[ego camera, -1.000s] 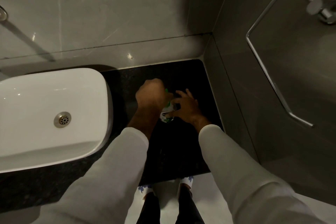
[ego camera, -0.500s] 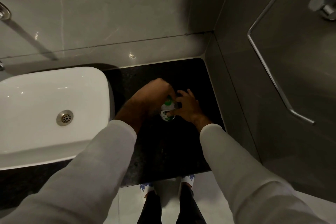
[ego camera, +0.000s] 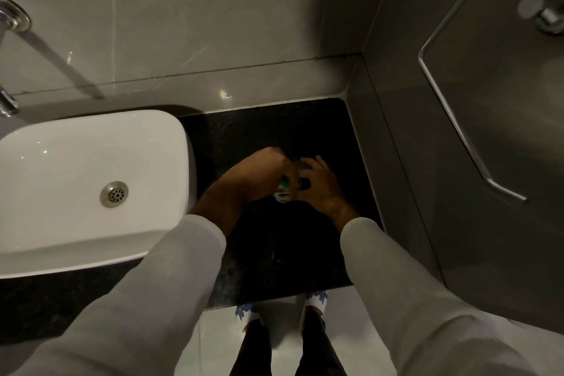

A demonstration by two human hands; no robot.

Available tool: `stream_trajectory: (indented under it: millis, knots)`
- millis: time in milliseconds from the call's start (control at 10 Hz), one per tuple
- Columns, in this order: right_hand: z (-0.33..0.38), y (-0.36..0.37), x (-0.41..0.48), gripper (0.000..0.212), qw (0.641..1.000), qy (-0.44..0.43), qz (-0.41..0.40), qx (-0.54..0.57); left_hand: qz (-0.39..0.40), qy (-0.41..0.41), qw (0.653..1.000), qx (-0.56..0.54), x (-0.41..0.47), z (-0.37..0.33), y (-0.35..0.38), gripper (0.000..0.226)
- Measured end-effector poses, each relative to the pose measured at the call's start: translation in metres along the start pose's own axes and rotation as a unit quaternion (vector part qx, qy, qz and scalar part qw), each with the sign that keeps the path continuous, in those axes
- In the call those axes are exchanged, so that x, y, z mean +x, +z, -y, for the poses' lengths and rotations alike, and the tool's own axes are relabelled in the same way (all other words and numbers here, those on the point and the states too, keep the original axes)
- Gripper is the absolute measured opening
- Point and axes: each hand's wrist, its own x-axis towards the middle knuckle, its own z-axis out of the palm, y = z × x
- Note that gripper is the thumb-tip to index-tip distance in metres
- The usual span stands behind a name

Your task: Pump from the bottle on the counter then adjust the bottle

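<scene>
A small white bottle [ego camera: 281, 193] with green on its label stands on the black counter [ego camera: 274, 131], to the right of the basin. Only a sliver of it shows between my hands. My left hand [ego camera: 265, 169] is curled over the bottle's top from the left and hides the pump. My right hand [ego camera: 319, 188] lies back-up against the bottle's right side. Its thumb and forefinger touch the bottle and its other fingers are spread.
A white basin [ego camera: 91, 192] with a metal drain [ego camera: 114, 194] fills the counter's left. A chrome tap [ego camera: 9, 18] sticks out of the back wall. A chrome towel ring [ego camera: 451, 107] hangs on the right wall. The counter's front edge runs just above my feet [ego camera: 280, 308].
My left hand has dropped lower over the bottle's top, and less of the bottle shows. My right hand stays beside it with its fingers spread a little wider.
</scene>
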Motion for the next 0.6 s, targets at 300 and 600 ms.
stream_trajectory:
  millis: [300, 600]
  knots:
    - [-0.009, 0.015, 0.002, 0.062, 1.000, 0.008, -0.015, -0.006, -0.004, 0.003, 1.000, 0.005, -0.010, -0.005, 0.012, 0.028]
    - [-0.027, 0.007, -0.041, 0.106, 0.978, -0.058, -0.098, 0.175, -0.090, -0.025, 0.995, 0.024, -0.034, -0.002, 0.001, 0.053]
